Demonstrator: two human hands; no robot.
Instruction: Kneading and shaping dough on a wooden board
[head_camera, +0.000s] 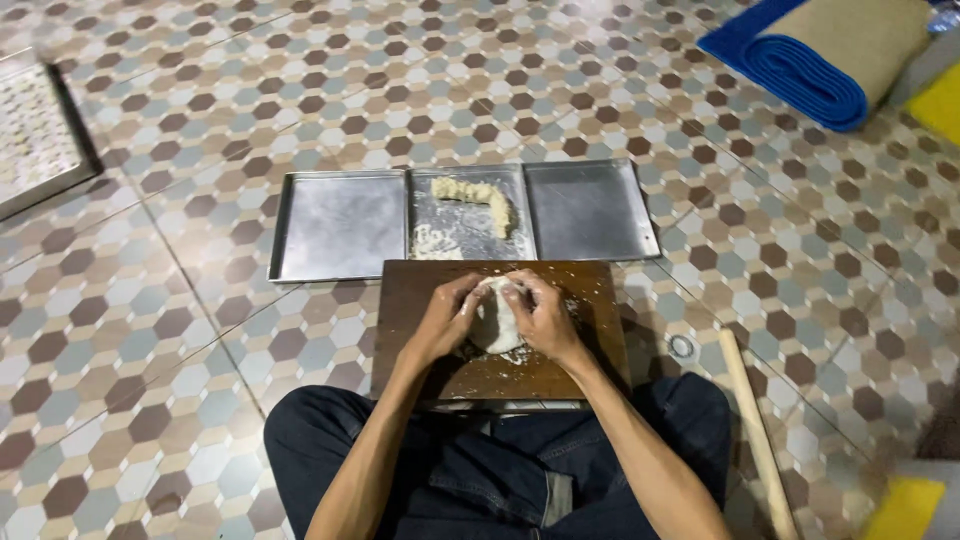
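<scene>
A pale lump of dough (494, 316) rests on a dark wooden board (420, 290) that lies across my lap on the tiled floor. My left hand (447, 316) cups the dough from the left and my right hand (543, 316) from the right, so both hands press on it and hide its sides. Flour is scattered on the board around the lump. Just beyond the board stand three metal trays side by side; the middle tray (470, 235) holds a bent strip of dough (485, 202) and some flour.
The left tray (340, 222) and right tray (588, 208) hold nothing. A wooden rolling pin (755, 430) lies on the floor to my right, near a small ring (682, 347). A rolled blue and tan mat (820, 50) sits far right, a framed panel (35, 135) far left.
</scene>
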